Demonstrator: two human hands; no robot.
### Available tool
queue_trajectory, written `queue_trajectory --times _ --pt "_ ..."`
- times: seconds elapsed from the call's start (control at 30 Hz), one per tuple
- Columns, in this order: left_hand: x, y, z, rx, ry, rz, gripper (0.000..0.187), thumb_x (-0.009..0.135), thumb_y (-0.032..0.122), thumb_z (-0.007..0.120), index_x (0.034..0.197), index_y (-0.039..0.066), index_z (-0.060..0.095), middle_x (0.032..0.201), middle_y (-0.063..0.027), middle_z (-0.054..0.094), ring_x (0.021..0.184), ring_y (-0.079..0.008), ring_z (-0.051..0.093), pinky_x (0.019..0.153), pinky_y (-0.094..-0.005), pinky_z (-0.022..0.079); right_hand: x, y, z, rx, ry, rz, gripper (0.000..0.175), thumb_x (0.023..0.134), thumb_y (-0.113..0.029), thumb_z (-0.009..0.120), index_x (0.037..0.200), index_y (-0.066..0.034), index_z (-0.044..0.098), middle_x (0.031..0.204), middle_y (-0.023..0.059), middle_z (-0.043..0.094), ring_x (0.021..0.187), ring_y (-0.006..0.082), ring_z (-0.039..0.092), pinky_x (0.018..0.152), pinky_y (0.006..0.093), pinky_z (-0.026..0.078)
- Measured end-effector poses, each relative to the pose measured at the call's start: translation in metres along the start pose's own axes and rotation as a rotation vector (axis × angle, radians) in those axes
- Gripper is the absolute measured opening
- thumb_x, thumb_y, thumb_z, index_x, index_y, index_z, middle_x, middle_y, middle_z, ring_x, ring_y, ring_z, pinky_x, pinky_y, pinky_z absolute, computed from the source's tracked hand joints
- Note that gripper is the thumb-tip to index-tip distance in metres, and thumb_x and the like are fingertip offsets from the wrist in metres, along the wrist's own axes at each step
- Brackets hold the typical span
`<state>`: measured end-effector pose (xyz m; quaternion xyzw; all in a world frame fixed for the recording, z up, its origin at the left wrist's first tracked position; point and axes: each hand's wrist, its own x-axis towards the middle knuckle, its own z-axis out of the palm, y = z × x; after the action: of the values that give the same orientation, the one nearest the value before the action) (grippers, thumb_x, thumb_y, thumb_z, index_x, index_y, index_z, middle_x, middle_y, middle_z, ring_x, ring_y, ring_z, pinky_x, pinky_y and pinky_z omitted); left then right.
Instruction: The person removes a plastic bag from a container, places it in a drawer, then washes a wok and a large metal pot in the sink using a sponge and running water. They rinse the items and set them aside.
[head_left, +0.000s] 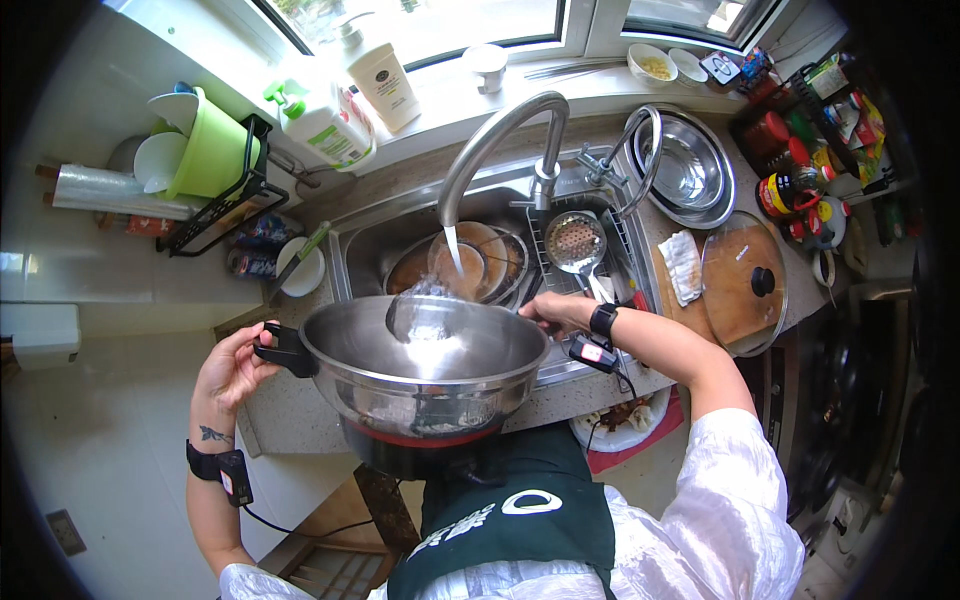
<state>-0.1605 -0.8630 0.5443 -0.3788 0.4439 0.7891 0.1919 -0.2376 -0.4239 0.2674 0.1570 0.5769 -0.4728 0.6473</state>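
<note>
A large stainless-steel pot (427, 397) with a red band low on its wall is held tilted at the front edge of the sink (341, 281). My left hand (229, 364) grips its black side handle (289, 351). At the far right of the rim, my right hand (559, 311) holds the pot; whatever handle is there is hidden. Some clear water (427, 326) lies inside, near the far wall. Beyond it, the steel faucet (499, 142) runs a stream into the left basin, onto stacked dishes (469, 259) in brownish water.
A skimmer (575, 241) rests on a wire rack in the right basin. Steel bowls (686, 161), a glass lid (742, 281) and a folded cloth (680, 268) lie to the right. A knife (300, 255) lies across a white bowl at left. Below the counter is a plate of scraps (626, 420).
</note>
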Motion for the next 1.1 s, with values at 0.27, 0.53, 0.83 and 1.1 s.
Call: queue_trajectory --times 0.27,0.53,0.83,1.1 --pt "0.005 0.0 -0.011 0.022 0.027 -0.001 0.024 0.092 0.007 0.048 0.109 -0.009 0.053 0.08 -0.0108 0.066 0.072 -0.0185 0.067 0.07 -0.0434 0.06 -0.025 -0.015 -0.005 -0.058 0.088 -0.021 0.025 0.088 -0.029 0.051 0.066 -0.0159 0.05 0.049 -0.0048 0.034 0.046 0.0128 0.034 0.049 0.0323 0.027" --pt "0.017 -0.015 -0.028 -0.037 0.018 -0.084 0.017 0.091 0.007 0.049 0.096 -0.008 0.056 0.082 -0.014 0.066 0.072 -0.022 0.068 0.069 -0.0451 0.06 0.0 0.027 -0.001 0.047 -0.009 0.103 0.031 0.088 -0.031 0.052 0.062 -0.0165 0.044 0.052 -0.0025 0.035 0.047 0.0136 0.03 0.047 0.0331 0.026" --pt "0.025 -0.042 -0.026 0.156 0.041 -0.024 0.022 0.094 0.01 0.049 0.107 -0.005 0.058 0.082 -0.0069 0.063 0.075 -0.0155 0.064 0.073 -0.0399 0.058 -0.038 -0.041 -0.046 -0.08 0.446 -0.468 0.021 0.086 -0.018 0.053 0.067 -0.0083 0.059 0.05 0.0018 0.046 0.042 0.013 0.043 0.038 0.0331 0.033" --pt "0.048 -0.078 -0.022 0.254 0.031 0.149 0.025 0.097 0.023 0.048 0.111 0.003 0.054 0.079 0.0022 0.056 0.065 -0.0073 0.054 0.061 -0.0256 0.053 -0.044 -0.026 -0.058 -0.291 0.842 -0.786 0.027 0.089 -0.027 0.053 0.1 -0.0054 0.065 0.076 0.0097 0.065 0.071 0.0203 0.063 0.066 0.033 0.047"
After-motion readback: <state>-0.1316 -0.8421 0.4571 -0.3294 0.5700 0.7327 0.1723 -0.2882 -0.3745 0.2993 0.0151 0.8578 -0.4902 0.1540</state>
